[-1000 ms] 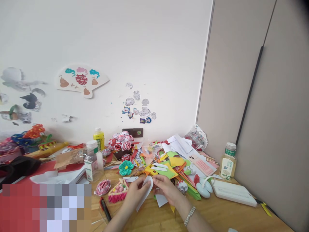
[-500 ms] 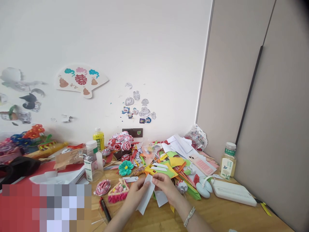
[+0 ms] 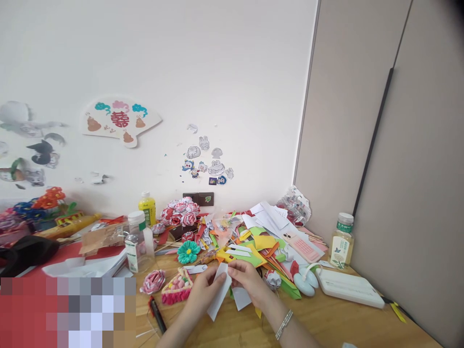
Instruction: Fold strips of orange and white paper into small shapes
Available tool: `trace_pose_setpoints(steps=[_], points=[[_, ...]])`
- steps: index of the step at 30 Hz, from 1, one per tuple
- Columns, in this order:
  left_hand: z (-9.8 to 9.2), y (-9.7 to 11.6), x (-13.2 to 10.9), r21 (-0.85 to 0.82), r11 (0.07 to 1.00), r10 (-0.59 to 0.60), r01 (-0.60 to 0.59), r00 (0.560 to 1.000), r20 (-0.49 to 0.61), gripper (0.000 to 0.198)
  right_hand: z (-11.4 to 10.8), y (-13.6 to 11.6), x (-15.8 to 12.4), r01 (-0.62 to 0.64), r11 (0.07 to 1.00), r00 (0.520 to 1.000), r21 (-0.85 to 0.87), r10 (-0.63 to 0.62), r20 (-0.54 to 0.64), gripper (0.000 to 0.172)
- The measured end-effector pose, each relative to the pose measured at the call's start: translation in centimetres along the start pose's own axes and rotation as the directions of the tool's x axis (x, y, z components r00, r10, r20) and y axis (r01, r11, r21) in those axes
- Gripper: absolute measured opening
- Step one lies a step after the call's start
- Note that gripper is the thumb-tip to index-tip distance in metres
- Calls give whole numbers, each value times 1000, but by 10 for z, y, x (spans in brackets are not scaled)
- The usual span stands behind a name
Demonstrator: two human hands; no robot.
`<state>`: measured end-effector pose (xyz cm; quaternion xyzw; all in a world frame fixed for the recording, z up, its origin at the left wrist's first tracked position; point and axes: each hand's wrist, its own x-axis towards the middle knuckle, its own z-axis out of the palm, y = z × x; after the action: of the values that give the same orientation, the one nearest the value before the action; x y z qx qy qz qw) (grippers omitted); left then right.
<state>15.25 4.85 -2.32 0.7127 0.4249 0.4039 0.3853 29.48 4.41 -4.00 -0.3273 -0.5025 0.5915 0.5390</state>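
A narrow strip of white paper (image 3: 218,300) is pinched between my two hands above the wooden table. My left hand (image 3: 206,289) grips its left edge, thumb lying on top. At the upper right edge, my right hand (image 3: 246,280) pinches the same paper with thumb and fingers; a silver bracelet circles that wrist. Under my right hand lies another white piece of paper (image 3: 241,298), partly hidden. Left of my hands sits a triangular pink-edged box (image 3: 177,289) filled with small colored balls. A red-and-white paper rose (image 3: 152,282) is beside it, with a black pen (image 3: 157,313) in front.
Behind my hands spreads a heap of colored paper scraps (image 3: 259,244) with a teal flower (image 3: 188,252). Bottles stand at left (image 3: 137,246) and right (image 3: 341,244). A white flat device (image 3: 350,288) lies at right. The wall (image 3: 239,72) backs the table.
The view has shifted very slightly. Both hands keep their hold on the white paper strip, almost unmoved.
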Motion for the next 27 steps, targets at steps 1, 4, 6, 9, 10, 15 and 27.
trace_pose_setpoints(steps=[1, 4, 6, 9, 10, 15, 27], points=[[0, 0, 0, 1, 1000, 5, -5, 1000, -8, 34, 0, -2, -1, 9, 1000, 1000, 8, -9, 12, 24], [0, -3, 1, 9, 1000, 16, -16, 1000, -22, 33, -1, -6, -2, 17, 1000, 1000, 1, -17, 12, 23], [0, -5, 2, 27, 1000, 17, -15, 999, -47, 32, -2, -6, -2, 0, 999, 1000, -33, 0, -2, 26], [-1, -5, 2, 52, 999, -4, 8, 998, -69, 33, -3, -5, 0, -43, 995, 999, -85, 42, -18, 30], [-1, -5, 2, 53, 998, -15, 18, 998, -65, 33, -3, -4, 0, -51, 994, 998, -95, 48, -28, 31], [-1, 0, -1, 26, 997, -68, 69, 997, -37, 40, -3, 0, 2, -44, 995, 998, -87, 40, -51, 29], [2, -10, 2, -19, 994, -106, 106, 994, -4, 43, -3, 4, 3, -20, 993, 997, -112, 12, -76, 23]])
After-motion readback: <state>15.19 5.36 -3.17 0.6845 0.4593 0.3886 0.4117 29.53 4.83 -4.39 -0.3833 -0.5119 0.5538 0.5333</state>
